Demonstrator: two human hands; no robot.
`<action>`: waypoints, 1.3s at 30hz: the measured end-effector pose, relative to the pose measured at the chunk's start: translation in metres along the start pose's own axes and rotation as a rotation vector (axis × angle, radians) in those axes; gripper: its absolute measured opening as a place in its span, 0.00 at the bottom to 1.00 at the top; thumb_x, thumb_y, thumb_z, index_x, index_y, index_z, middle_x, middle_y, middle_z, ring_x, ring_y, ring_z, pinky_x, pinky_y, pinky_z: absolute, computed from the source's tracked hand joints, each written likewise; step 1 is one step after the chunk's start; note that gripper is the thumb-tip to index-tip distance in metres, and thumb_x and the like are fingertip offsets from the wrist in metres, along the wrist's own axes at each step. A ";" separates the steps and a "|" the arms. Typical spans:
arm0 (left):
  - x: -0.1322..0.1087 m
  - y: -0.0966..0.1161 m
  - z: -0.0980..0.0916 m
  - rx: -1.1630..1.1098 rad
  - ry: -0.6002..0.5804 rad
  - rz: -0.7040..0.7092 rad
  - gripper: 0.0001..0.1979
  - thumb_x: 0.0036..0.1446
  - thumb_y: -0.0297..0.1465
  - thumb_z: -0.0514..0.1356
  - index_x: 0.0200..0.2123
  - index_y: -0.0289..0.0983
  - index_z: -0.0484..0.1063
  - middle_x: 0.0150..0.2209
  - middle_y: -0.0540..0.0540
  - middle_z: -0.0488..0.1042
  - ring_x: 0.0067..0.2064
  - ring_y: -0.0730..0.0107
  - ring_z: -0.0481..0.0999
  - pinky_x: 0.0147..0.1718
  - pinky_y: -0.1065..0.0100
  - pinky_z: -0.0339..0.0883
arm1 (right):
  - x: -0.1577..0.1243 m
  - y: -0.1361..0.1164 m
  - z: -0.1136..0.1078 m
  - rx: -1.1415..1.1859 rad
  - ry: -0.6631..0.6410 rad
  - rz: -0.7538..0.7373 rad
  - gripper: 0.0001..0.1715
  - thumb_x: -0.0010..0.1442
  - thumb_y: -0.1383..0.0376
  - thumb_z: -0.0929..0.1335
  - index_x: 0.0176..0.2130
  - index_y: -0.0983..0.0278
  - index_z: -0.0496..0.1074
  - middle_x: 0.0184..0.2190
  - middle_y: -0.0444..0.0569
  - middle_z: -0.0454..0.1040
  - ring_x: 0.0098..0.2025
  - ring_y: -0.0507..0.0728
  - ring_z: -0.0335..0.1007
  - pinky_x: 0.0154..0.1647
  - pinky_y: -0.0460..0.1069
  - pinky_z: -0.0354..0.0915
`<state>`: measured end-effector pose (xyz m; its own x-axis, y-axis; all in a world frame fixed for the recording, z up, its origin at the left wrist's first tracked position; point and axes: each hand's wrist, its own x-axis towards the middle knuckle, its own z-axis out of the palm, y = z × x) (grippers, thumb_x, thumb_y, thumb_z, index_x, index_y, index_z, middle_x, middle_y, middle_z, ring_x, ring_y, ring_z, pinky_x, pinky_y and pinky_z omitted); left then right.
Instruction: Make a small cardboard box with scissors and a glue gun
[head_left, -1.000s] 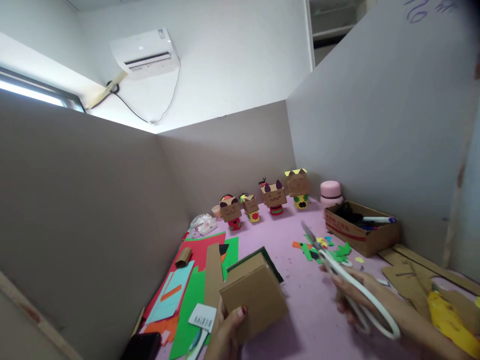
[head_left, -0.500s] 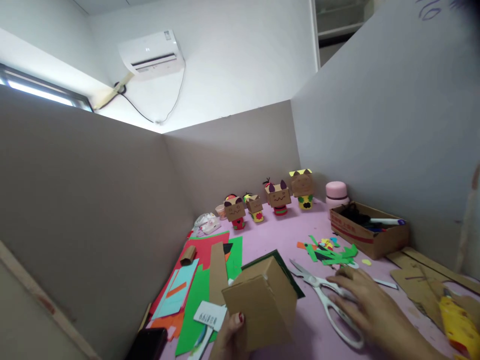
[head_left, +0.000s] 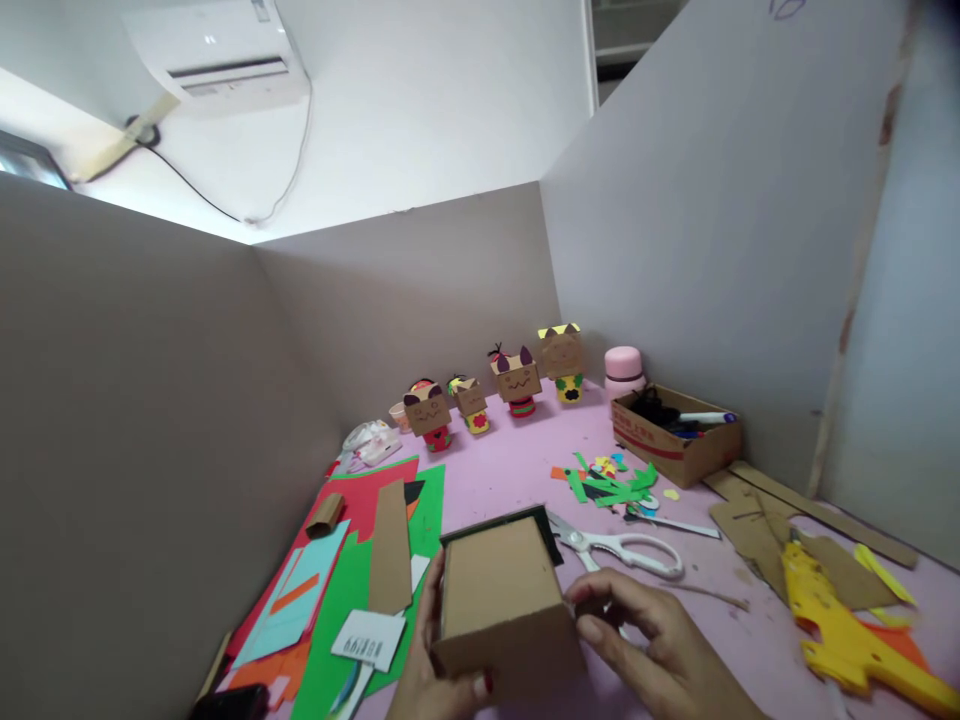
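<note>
A brown cardboard box (head_left: 499, 575) with a dark green piece along its far side is tilted in front of me. My left hand (head_left: 450, 655) grips its left side, fingers along the edge and thumb on the near face. At the box's right corner is my right hand (head_left: 637, 630), fingers curled and fingertips against the edge. White-handled scissors (head_left: 622, 548) lie just beyond the right hand, one handle partly hidden by it. Left of the box, a cardboard strip (head_left: 391, 560) and a white tag (head_left: 368, 638) rest on green sheet (head_left: 330, 610).
Several cardboard-headed figures (head_left: 517, 380) stand at the back. To the right are a pink flask (head_left: 624, 370), an open box (head_left: 679, 450) of pens, paper scraps (head_left: 611, 487) and a yellow glue gun (head_left: 832, 630). Grey partitions (head_left: 405, 280) enclose the purple table (head_left: 502, 470).
My right hand has moved from the scissors to the box's right corner. The box has been turned so that its top panel faces me more. The view has shifted right.
</note>
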<state>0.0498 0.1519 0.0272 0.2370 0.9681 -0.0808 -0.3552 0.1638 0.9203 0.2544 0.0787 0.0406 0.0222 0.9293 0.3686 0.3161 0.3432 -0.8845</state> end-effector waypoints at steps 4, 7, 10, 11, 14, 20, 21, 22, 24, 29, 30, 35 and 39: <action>0.000 -0.003 0.000 0.021 -0.015 0.161 0.59 0.16 0.36 0.75 0.58 0.45 0.57 0.55 0.43 0.68 0.61 0.40 0.56 0.56 0.53 0.56 | 0.001 0.000 -0.001 0.020 0.016 -0.016 0.13 0.61 0.57 0.62 0.34 0.62 0.70 0.28 0.46 0.71 0.32 0.55 0.68 0.34 0.47 0.64; -0.002 0.000 0.004 0.104 -0.026 0.239 0.56 0.19 0.39 0.75 0.57 0.42 0.59 0.58 0.40 0.64 0.61 0.41 0.56 0.56 0.55 0.56 | 0.001 0.001 -0.002 0.003 0.039 -0.028 0.12 0.61 0.58 0.62 0.31 0.62 0.70 0.26 0.44 0.70 0.30 0.54 0.67 0.32 0.46 0.63; -0.002 0.001 0.009 0.129 -0.004 0.299 0.53 0.20 0.37 0.75 0.55 0.41 0.61 0.56 0.40 0.66 0.60 0.43 0.58 0.54 0.57 0.59 | 0.002 0.002 -0.003 -0.088 0.077 -0.088 0.12 0.61 0.61 0.62 0.30 0.62 0.69 0.26 0.45 0.69 0.30 0.54 0.66 0.31 0.47 0.62; -0.002 0.001 0.010 0.123 0.006 0.320 0.52 0.19 0.36 0.75 0.54 0.42 0.62 0.56 0.40 0.67 0.60 0.43 0.59 0.53 0.58 0.61 | 0.002 0.003 -0.004 -0.141 0.089 -0.142 0.11 0.61 0.62 0.61 0.30 0.62 0.69 0.26 0.45 0.69 0.30 0.54 0.66 0.31 0.47 0.62; 0.001 -0.003 0.012 0.091 0.021 0.357 0.51 0.17 0.34 0.75 0.53 0.43 0.63 0.54 0.41 0.69 0.60 0.43 0.59 0.51 0.60 0.63 | 0.002 0.004 -0.006 -0.266 0.095 -0.284 0.08 0.61 0.66 0.61 0.33 0.63 0.68 0.27 0.47 0.70 0.31 0.55 0.66 0.32 0.48 0.62; 0.001 -0.007 0.013 0.048 0.039 0.311 0.50 0.14 0.37 0.75 0.50 0.44 0.66 0.56 0.42 0.67 0.61 0.43 0.56 0.49 0.60 0.65 | 0.003 0.007 -0.003 -0.172 0.105 -0.233 0.10 0.62 0.63 0.61 0.30 0.61 0.67 0.25 0.44 0.66 0.29 0.54 0.64 0.31 0.47 0.59; 0.001 -0.007 0.012 0.043 0.035 0.311 0.50 0.14 0.37 0.75 0.50 0.44 0.67 0.55 0.41 0.67 0.61 0.42 0.56 0.50 0.59 0.64 | 0.004 0.008 -0.002 -0.117 0.107 -0.183 0.11 0.62 0.61 0.61 0.29 0.61 0.66 0.25 0.44 0.66 0.29 0.54 0.63 0.31 0.47 0.59; 0.002 -0.008 0.011 0.039 0.028 0.315 0.49 0.14 0.36 0.75 0.49 0.44 0.67 0.55 0.41 0.68 0.61 0.42 0.56 0.50 0.59 0.64 | 0.004 0.008 -0.002 -0.052 0.106 -0.125 0.12 0.62 0.59 0.62 0.28 0.61 0.66 0.24 0.43 0.65 0.29 0.54 0.63 0.31 0.46 0.58; 0.004 -0.008 0.009 0.039 0.004 0.328 0.48 0.14 0.36 0.75 0.49 0.43 0.68 0.54 0.42 0.69 0.61 0.42 0.56 0.52 0.58 0.62 | 0.006 0.008 -0.001 0.080 0.089 -0.024 0.15 0.60 0.55 0.63 0.27 0.61 0.66 0.24 0.42 0.63 0.29 0.53 0.61 0.30 0.46 0.57; 0.009 -0.013 0.004 0.080 -0.021 0.405 0.44 0.22 0.36 0.74 0.50 0.46 0.68 0.53 0.45 0.71 0.59 0.45 0.60 0.55 0.60 0.57 | 0.008 0.010 0.002 0.180 0.039 0.100 0.20 0.59 0.49 0.61 0.28 0.62 0.62 0.24 0.40 0.57 0.28 0.53 0.55 0.30 0.45 0.55; 0.009 -0.014 0.004 0.075 -0.030 0.399 0.44 0.23 0.35 0.74 0.50 0.46 0.68 0.53 0.45 0.70 0.59 0.45 0.60 0.55 0.60 0.58 | 0.008 0.012 0.004 0.179 0.043 0.109 0.21 0.60 0.48 0.60 0.28 0.62 0.62 0.24 0.39 0.56 0.28 0.52 0.55 0.30 0.45 0.55; 0.005 -0.012 0.005 0.065 -0.012 0.322 0.47 0.19 0.40 0.74 0.50 0.47 0.67 0.55 0.45 0.68 0.62 0.44 0.55 0.53 0.59 0.61 | 0.007 0.019 0.011 0.208 0.110 0.088 0.22 0.59 0.46 0.60 0.29 0.61 0.61 0.24 0.39 0.55 0.28 0.52 0.53 0.30 0.46 0.55; 0.004 -0.005 0.004 0.128 -0.035 0.290 0.46 0.20 0.36 0.75 0.50 0.46 0.68 0.54 0.44 0.69 0.63 0.43 0.53 0.57 0.57 0.55 | 0.011 0.022 0.015 0.456 0.090 0.134 0.24 0.56 0.45 0.64 0.27 0.62 0.61 0.23 0.38 0.54 0.26 0.51 0.51 0.29 0.45 0.52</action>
<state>0.0560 0.1546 0.0233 0.1744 0.9634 0.2037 -0.2967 -0.1459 0.9438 0.2472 0.0985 0.0206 0.1230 0.9609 0.2479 -0.1431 0.2644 -0.9537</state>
